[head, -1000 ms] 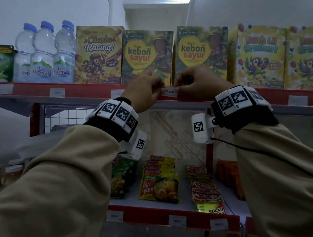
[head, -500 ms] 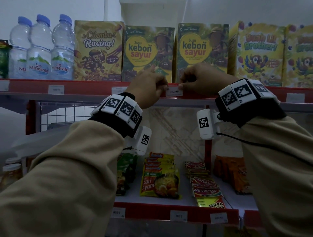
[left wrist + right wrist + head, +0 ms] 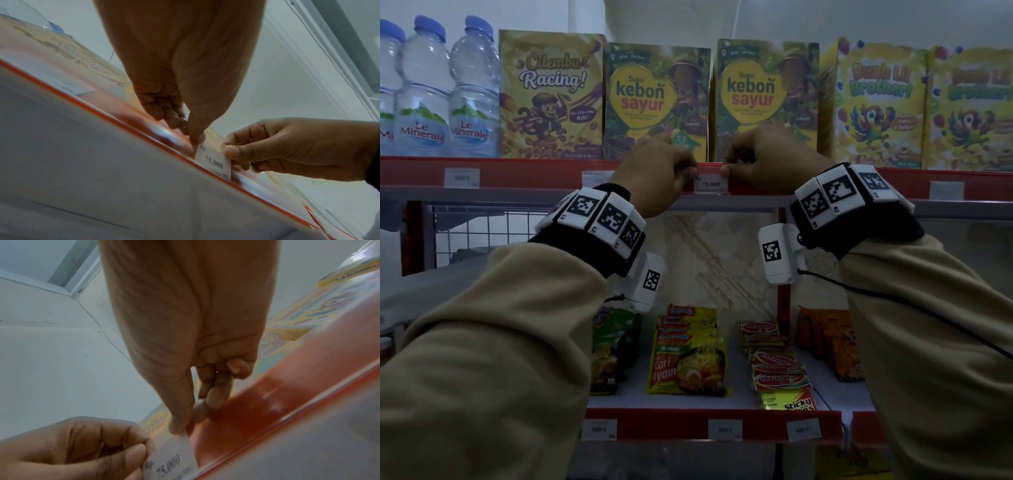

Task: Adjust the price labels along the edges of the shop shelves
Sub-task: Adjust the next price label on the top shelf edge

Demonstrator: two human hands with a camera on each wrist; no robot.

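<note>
Shop shelving with red edge strips fills the view, and the work sits at the upper shelf edge [image 3: 756, 186]. Left hand [image 3: 654, 171] pinches the left end of the 75.000 price label [image 3: 710, 184] between thumb and fingertips; right hand [image 3: 767, 161] pinches its right end the same way. Each grip is pressed together on the label, with the remaining fingers curled. The label sits against the red strip, directly below the gap between the two kebon sayur boxes [image 3: 657, 102].

To do this step well, keep both pinches level, slide the label along the strip rather than pulling it outward, and seat its lower edge squarely in the strip; uneven pull would likely tilt or crease the paper.

Above the label, the upper shelf carries, to its left, a Cilembu Racing box [image 3: 551, 96] and water bottles [image 3: 472, 92]; to its right stand parrot cereal boxes [image 3: 876, 102]. Below the label, the lower shelf [image 3: 722, 428] holds noodle packets [image 3: 688, 363] and stacked snack packets [image 3: 777, 370], with further labels along its edge.
</note>
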